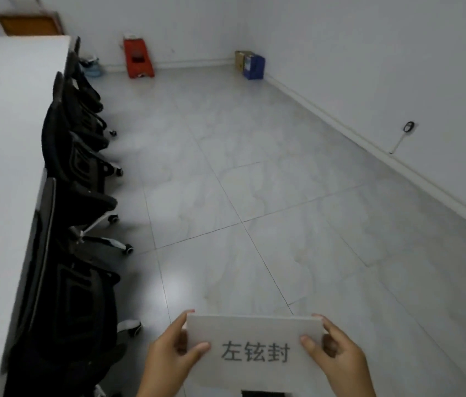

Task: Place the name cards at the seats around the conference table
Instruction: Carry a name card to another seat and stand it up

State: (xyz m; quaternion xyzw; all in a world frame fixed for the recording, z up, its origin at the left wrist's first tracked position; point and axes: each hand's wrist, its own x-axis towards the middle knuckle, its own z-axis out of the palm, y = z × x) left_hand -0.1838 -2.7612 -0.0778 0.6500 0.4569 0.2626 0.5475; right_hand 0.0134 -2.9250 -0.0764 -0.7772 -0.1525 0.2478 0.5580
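A white name card [254, 336] with three dark printed characters is held low in the middle of the view, above the floor. My left hand [168, 356] grips its left edge, thumb on the front face. My right hand [335, 356] grips its right edge the same way. The long white conference table [2, 138] runs along the left side, with no cards visible on the part in view. A row of black office chairs [77, 173] stands pushed against its right edge.
Grey tiled floor [254, 181] stretches ahead between the chairs and the right wall. A red box [138, 61] leans at the far wall. A blue and cardboard box [250, 64] sits in the far corner. A wooden cabinet [28, 24] is beyond the table's far end.
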